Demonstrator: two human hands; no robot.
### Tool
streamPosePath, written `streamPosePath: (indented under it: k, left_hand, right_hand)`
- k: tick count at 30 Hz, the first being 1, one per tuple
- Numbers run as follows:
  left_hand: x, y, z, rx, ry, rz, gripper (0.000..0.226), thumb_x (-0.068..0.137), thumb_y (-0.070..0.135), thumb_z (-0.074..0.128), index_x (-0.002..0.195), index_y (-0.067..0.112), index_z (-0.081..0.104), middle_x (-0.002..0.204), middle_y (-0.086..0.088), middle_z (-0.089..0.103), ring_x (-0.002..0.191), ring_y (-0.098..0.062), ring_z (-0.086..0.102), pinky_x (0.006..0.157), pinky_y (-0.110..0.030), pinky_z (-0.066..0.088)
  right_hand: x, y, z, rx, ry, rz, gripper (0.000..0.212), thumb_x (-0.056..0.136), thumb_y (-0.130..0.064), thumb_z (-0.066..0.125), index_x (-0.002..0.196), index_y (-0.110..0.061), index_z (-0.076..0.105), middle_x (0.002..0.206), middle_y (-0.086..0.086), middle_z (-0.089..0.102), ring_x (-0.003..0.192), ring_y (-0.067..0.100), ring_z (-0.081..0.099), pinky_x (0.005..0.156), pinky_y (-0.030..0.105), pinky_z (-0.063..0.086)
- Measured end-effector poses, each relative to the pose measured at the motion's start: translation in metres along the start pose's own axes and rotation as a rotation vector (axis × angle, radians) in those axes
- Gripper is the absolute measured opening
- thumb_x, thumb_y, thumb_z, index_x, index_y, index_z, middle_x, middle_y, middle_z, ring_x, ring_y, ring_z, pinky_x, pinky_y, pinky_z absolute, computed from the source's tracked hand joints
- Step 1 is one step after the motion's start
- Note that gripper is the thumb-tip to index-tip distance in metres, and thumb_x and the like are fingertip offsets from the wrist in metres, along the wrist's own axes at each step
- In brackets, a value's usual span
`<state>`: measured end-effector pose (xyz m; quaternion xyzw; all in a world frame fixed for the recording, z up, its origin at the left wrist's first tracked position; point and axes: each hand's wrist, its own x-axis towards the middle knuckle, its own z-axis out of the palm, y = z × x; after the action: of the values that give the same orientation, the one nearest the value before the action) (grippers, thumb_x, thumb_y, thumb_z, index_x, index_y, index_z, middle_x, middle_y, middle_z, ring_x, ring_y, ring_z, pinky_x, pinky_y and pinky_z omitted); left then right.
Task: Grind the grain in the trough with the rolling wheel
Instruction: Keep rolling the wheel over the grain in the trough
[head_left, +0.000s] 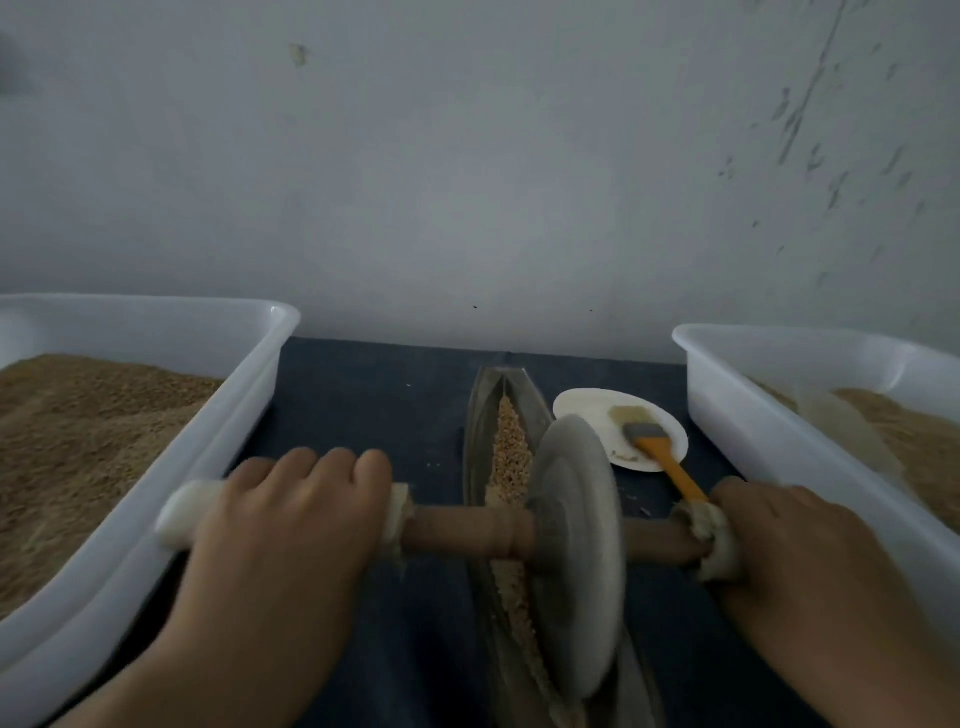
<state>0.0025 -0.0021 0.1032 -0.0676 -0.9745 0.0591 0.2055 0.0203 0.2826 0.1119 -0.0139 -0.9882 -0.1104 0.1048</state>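
A narrow boat-shaped metal trough (480, 415) runs away from me down the middle of the dark cloth. Tan grain (509, 447) lies along its groove. A grey stone wheel (576, 551) stands on edge in the trough, on a brown wooden axle (467, 530) lying crosswise. My left hand (291, 525) grips the pale wrapped left end of the axle, fingers curled over it. My right hand (784, 551) grips the wrapped right end. The near part of the trough is hidden behind the wheel.
A white tub (249, 395) of brown grain stands at the left, touching the axle's left end. Another white tub (737, 415) of grain sits at the right. A white plate (587, 410) holds a brush with an orange handle (670, 467). A grey wall rises behind.
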Motion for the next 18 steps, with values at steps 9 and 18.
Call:
streamPosePath:
  k: [9, 18]
  left_hand:
    - [0.094, 0.006, 0.021, -0.078, -0.106, -0.219, 0.01, 0.089, 0.015, 0.052, 0.097, 0.018, 0.046, 0.112, -0.006, 0.058, 0.107, -0.026, 0.053, 0.085, -0.034, 0.036]
    - [0.056, 0.004, 0.015, 0.101, 0.13, -0.004, 0.025, 0.084, 0.024, 0.058, 0.09, 0.025, 0.033, 0.1, 0.006, 0.056, 0.096, -0.018, 0.053, 0.079, -0.029, 0.033]
  right_hand:
    - [0.106, -0.02, 0.015, 0.059, 0.301, 0.034, 0.027, 0.084, -0.008, 0.052, 0.107, -0.018, 0.042, 0.108, 0.004, 0.054, 0.102, 0.025, 0.048, 0.078, 0.032, 0.03]
    - [0.078, -0.003, 0.034, 0.109, 0.387, -0.056, 0.018, 0.078, -0.015, 0.062, 0.082, -0.02, 0.045, 0.084, 0.004, 0.06, 0.08, 0.028, 0.054, 0.063, 0.032, 0.026]
